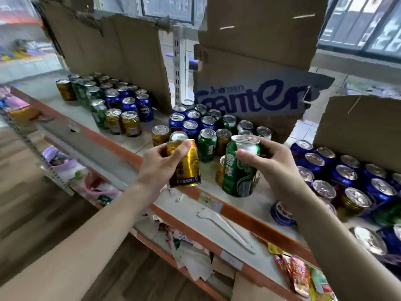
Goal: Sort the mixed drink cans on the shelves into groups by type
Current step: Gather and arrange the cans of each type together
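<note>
- The left hand [159, 164] is gripping a gold can [186, 165], fingers and thumb curled round its upper body; the can is being held above the shelf's [243, 198] front edge, its top tipping away from the person.
- The right hand [273, 161] is gripping a green can [237, 170] near its rim, thumb in front and fingers behind; this can is hanging roughly upright, its base just over the shelf.
- Both cans are sitting inside their grips, so what matters now is where each matching group is lying from the hand.
- A pair of gold cans [122, 121] is standing to the left, in front of a green row [95, 103] and a blue cluster [134, 104]. That side looks nearer the left hand, so the gold can probably belongs there.
- Straight ahead, a mixed cluster [206, 127] of blue, green and gold cans is standing before a cardboard box [260, 98].
- To the right, a mostly blue group [347, 177] is filling the shelf near the right forearm.
- The green can's home appears to be the left row, a cross-body reach for the right hand.
</note>
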